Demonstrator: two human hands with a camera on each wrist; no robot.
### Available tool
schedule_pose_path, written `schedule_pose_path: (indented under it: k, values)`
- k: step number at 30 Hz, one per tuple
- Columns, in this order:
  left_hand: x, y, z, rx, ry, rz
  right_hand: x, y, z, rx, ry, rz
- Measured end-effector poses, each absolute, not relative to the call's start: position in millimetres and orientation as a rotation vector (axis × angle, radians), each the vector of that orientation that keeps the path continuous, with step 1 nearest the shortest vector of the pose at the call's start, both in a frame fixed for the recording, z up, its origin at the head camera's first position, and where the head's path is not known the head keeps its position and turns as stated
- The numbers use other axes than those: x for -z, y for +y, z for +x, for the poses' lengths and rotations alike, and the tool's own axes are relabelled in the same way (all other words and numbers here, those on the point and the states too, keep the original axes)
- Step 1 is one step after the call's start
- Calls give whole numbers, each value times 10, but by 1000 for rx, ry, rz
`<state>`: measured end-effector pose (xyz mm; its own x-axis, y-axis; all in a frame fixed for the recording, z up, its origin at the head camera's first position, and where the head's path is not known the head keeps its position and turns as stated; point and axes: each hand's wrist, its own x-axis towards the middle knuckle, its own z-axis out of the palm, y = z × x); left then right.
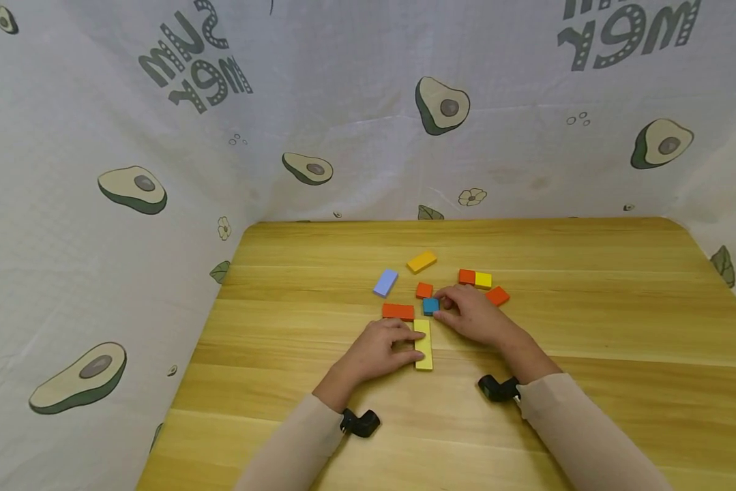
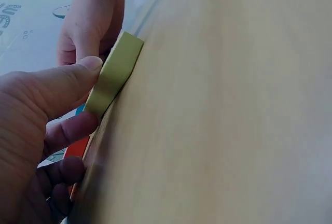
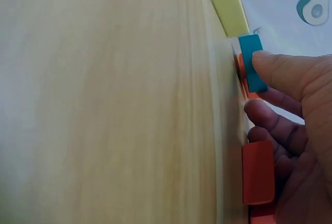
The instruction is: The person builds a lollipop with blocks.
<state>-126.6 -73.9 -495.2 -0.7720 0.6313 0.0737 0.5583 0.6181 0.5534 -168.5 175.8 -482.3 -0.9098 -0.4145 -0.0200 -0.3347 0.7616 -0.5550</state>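
My left hand (image 1: pixel 376 349) holds a long yellow block (image 1: pixel 423 346) flat on the table, with thumb and index finger on its left part. In the left wrist view the thumb and index finger touch the yellow block (image 2: pixel 115 71) at separate spots. Between the thumb and index finger of my right hand (image 1: pixel 473 314) is a small blue block (image 1: pixel 431 307), just beyond the yellow block's far end. The right wrist view shows the thumb pressed on the blue block (image 3: pixel 252 63). A red rectangular block (image 1: pixel 398 311) lies beside the left fingers; a small red-orange block (image 1: pixel 424 290) sits behind the blue one.
Farther back lie a lavender block (image 1: pixel 385 282) and an orange block (image 1: pixel 421 262). Near the right hand are a red block (image 1: pixel 466 276) beside a small yellow block (image 1: pixel 483 280), and another red-orange block (image 1: pixel 498 296). A printed cloth (image 1: pixel 368 123) hangs behind the wooden table (image 1: pixel 619 307).
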Motion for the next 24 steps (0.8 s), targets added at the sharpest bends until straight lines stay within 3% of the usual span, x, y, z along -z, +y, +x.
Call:
schedule_pose_path:
  k: [8,24]
  values:
    - [5008,-698,-1339,-1034,2671,946,4831,1738,-1690,914,2796,-535]
    - [5016,-672,-1341,-956,2733,925,4870,1670,-1647,965,2835,-479]
